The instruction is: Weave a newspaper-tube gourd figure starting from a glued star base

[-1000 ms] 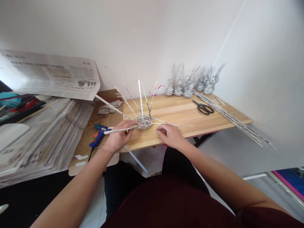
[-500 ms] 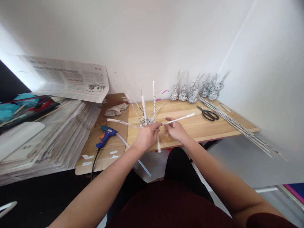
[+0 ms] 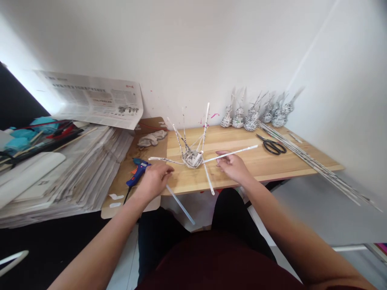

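Observation:
A small basket [image 3: 192, 158] woven from rolled newspaper strips sits on the wooden table, with several paper spokes splaying up and outward from its rim. My right hand [image 3: 232, 166] pinches one rolled paper tube [image 3: 242, 150] that runs from the basket's right side, fingers above it and thumb below. Over at the left, my left hand [image 3: 155, 180] hovers right beside a blue glue gun [image 3: 138, 172], its fingers loosely bent and apart with nothing visible in them. A long clear glue stick [image 3: 181, 205] extends from behind that hand past the table's front edge.
Several gourd-shaped woven paper pieces [image 3: 251, 118] stand along the wall. Black scissors [image 3: 271, 145] and a bundle of long paper tubes [image 3: 314, 167] lie at right. A newspaper stack [image 3: 99, 173], a cardboard sheet [image 3: 123, 155] and a crumpled glove [image 3: 151, 138] are at left.
My left hand has let go of the basket area and moved left to the glue gun. My right hand stays at the paper tube. The view has shifted slightly.

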The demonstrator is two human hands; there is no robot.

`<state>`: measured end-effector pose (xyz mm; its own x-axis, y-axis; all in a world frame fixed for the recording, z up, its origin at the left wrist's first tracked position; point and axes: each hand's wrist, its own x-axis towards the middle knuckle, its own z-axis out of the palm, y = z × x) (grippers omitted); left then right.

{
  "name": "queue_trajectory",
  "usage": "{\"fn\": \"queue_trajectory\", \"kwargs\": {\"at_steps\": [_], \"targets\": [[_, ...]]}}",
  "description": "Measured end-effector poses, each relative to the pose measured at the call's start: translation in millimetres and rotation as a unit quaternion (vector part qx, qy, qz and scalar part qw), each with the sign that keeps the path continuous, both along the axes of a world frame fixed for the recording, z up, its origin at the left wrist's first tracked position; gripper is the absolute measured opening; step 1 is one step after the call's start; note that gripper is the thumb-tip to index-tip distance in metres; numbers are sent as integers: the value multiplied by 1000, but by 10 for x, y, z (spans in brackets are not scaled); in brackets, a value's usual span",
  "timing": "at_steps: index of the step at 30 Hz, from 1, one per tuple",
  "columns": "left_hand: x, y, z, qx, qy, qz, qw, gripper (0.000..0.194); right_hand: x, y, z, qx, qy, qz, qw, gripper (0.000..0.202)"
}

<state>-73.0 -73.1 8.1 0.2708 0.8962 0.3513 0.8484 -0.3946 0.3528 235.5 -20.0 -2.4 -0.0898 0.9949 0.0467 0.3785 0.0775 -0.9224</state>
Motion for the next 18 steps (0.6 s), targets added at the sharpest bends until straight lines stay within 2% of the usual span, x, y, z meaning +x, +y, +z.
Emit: {"fn": "queue_trajectory", "kwargs": {"at_steps": [2, 4, 6, 9, 11, 13, 15, 18], "targets": [[-50, 138, 50, 15, -42, 30, 999, 22, 22, 9, 24, 4, -9, -8, 1000, 35], [-34, 276, 100, 2, -92, 18, 996, 36, 26, 11, 55, -9, -3, -12, 1000, 33], [27, 406, 129, 0, -119, -24, 993, 52, 21, 5, 95, -33, 8, -17, 999, 32], [159, 566, 119, -24, -113, -109, 987, 61, 35, -15, 153, -67, 27, -25, 997, 28], [251, 640, 90, -47, -111, -146, 982, 56, 75, -35, 178, -75, 36, -33, 996, 22], [333, 685, 50, -58, -110, -149, 981, 46, 143, -61, 188, -60, 40, -45, 996, 16], [405, 700, 5, -51, -103, -137, 984, 33, 230, -99, 192, -19, 45, -69, 996, 17], [512, 681, -61, -16, -94, -121, 988, 16, 342, -190, 217, 80, 50, -116, 989, 21]]}}
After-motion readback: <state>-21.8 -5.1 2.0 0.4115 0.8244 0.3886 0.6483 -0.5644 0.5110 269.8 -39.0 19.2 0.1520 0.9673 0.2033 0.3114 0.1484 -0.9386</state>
